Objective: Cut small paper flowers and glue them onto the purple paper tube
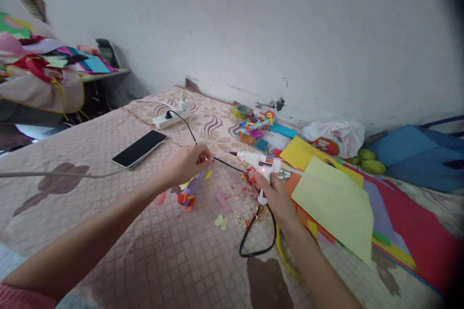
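My left hand is closed in a pinch above the cloth-covered table. A purple paper craft with orange and yellow paper pieces hangs just below its fingers, apparently held at the upper end, which the fingers partly hide. My right hand is closed around the handle of a white hot glue gun, whose nozzle points left and whose small red light is lit. A clear glue stick sticks out of its back. The gun's black cord loops below the right hand.
A phone lies left of a white power strip. Paper scraps are scattered between my hands. Coloured sheets are stacked at right, near a plastic bag and green fruit. Tape sits by the wall.
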Motion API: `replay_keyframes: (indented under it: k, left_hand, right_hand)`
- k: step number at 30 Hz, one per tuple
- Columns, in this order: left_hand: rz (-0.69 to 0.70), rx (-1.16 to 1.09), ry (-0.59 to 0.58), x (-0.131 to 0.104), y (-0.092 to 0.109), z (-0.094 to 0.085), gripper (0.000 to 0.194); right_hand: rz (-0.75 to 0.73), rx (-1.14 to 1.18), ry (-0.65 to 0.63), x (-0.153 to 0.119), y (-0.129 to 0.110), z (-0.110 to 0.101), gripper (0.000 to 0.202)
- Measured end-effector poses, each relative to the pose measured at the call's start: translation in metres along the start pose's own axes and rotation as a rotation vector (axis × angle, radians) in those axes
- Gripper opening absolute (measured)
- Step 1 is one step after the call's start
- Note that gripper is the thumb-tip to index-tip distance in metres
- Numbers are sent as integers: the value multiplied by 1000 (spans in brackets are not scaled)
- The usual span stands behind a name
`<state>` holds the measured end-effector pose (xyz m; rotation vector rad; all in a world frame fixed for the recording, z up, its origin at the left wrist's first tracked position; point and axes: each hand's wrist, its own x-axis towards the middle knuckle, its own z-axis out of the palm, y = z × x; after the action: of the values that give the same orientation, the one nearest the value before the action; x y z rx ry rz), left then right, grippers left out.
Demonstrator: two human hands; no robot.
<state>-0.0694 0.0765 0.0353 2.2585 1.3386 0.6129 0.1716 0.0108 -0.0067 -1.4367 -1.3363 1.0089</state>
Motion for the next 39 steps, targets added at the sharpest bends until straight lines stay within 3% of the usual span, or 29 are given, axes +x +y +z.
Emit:
replay_keyframes:
  k: [5, 9, 12, 21, 27, 32, 36, 39]
  left_hand:
    - [81, 4, -239, -47, 28, 39, 10]
    - [72, 90, -286, -70, 31, 71, 13]
    - [133, 158, -289, -77, 30, 85, 18]
    - [133, 119, -252, -81, 26, 89, 26]
    - [236, 101, -238, -83, 25, 87, 16]
    - [258, 80, -190, -84, 23, 89, 18]
    - [220, -50, -101, -82, 21, 88, 19]
    - [85, -277, -55, -74, 22, 79, 16]
  right_hand:
    - [-16, 43, -16, -4, 0, -3, 40]
    - [-27, -9, 3, -8, -6, -5, 42]
    - [-56, -46, 5, -10, -8, -6, 44]
    - [-50, 42, 0, -10, -2, -7, 40]
    - [-47, 55, 13, -9, -4, -6, 39]
    - [-54, 87, 17, -7, -3, -7, 39]
    - [-50, 101, 28, -7, -3, -9, 39]
    - [-34, 106, 23, -8, -4, -10, 37]
